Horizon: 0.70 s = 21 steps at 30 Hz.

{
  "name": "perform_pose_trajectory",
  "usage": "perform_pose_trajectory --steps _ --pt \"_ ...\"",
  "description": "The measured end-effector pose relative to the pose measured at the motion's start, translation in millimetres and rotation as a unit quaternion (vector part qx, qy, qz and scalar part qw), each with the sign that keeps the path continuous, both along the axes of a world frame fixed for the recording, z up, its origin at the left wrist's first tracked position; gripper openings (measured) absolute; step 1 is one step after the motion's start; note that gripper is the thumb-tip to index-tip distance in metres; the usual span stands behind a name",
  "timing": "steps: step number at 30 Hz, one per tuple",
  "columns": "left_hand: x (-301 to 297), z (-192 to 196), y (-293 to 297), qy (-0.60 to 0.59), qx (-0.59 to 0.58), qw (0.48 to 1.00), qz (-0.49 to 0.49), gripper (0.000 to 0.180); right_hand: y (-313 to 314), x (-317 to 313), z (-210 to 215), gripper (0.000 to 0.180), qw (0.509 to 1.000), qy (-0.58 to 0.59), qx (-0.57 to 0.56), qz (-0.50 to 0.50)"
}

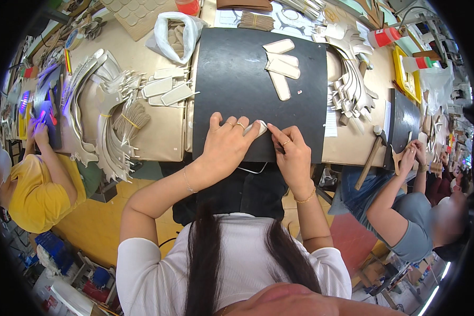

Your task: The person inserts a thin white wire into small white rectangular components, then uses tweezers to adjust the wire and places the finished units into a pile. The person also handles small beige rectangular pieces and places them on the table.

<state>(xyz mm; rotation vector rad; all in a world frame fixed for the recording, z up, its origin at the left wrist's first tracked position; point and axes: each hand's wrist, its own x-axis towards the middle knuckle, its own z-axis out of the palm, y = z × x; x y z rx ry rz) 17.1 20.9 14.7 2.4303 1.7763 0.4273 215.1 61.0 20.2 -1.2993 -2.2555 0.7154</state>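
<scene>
The left hand (pixel 229 141) pinches a whitish piece (pixel 262 127); the right hand (pixel 295 152) is beside it, grip unclear. A white bag (pixel 193 30) holds tan pieces (pixel 177 38).

I take this for a workshop where small parts are made in batches. My feed shows a long paper-coloured bench (pixel 158 145) with a dark mat (pixel 231 68) on it, and the same curved shape repeated in stacks (pixel 353 79) on both sides. I also see a banded bundle (pixel 129 121) of brown strips, a bag (pixel 159 39) of cut pieces, a yellow tray (pixel 400 71) and a hammer (pixel 369 160). A worker in yellow (pixel 47 181) and another in grey-blue (pixel 421 229) sit either side, each at a dark mat (the far right gets too small for me, though more people show there).
</scene>
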Motion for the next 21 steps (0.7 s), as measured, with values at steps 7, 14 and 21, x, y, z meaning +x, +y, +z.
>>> perform_pose_trajectory --steps 7,14,21 --pt "-2.5 2.3 3.9 0.001 -0.004 1.000 -0.015 0.047 -4.0 0.1 -2.1 0.062 0.996 -0.066 0.044 0.027" --pt "-29.8 3.2 27.4 -0.041 -0.068 0.991 -0.105 0.044 1.5 -8.1 4.3 0.047 0.986 -0.118 0.100 0.064" --pt "-37.9 -4.2 26.1 -0.046 0.044 0.996 -0.064 0.029 31.9 -21.3 9.5 0.026 1.000 -0.012 -0.008 0.016"
